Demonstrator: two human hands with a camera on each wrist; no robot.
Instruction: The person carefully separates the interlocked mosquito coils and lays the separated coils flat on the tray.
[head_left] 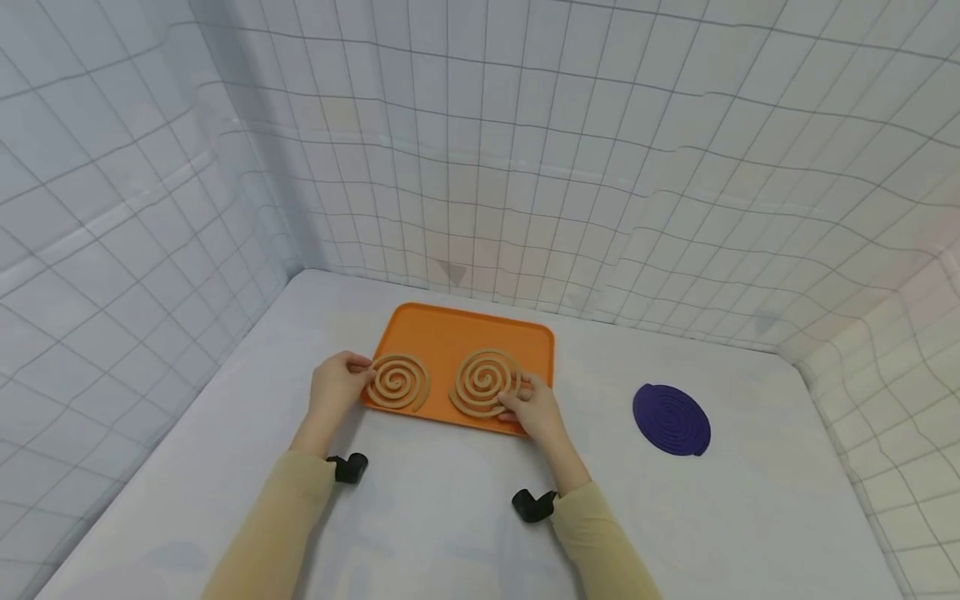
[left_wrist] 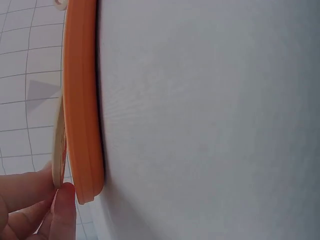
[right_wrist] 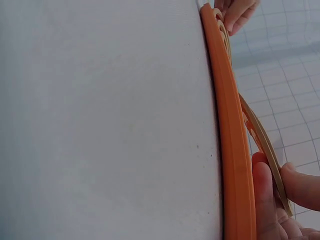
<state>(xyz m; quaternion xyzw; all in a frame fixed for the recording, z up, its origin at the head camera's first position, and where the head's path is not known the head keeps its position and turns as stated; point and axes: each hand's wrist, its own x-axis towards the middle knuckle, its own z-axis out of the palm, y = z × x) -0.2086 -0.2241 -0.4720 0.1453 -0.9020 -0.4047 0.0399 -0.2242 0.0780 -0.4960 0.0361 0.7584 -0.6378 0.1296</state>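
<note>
Two tan mosquito coils are at an orange tray [head_left: 438, 327] in the head view. My left hand [head_left: 339, 385] pinches the outer edge of the left coil [head_left: 397, 383] between thumb and fingers, at the tray's left side. In the left wrist view that coil [left_wrist: 58, 150] is edge-on, just over the tray rim. My right hand [head_left: 536, 408] pinches the right coil [head_left: 486, 380] at its lower right edge. The right wrist view shows this coil [right_wrist: 265, 142] tilted, its gripped end raised off the tray.
A dark purple spiral disc [head_left: 670, 419] lies flat on the white table [head_left: 465, 517], right of the tray. White walls with a grid of lines [head_left: 480, 167] rise behind and at both sides. Each wrist wears a black camera [head_left: 534, 505].
</note>
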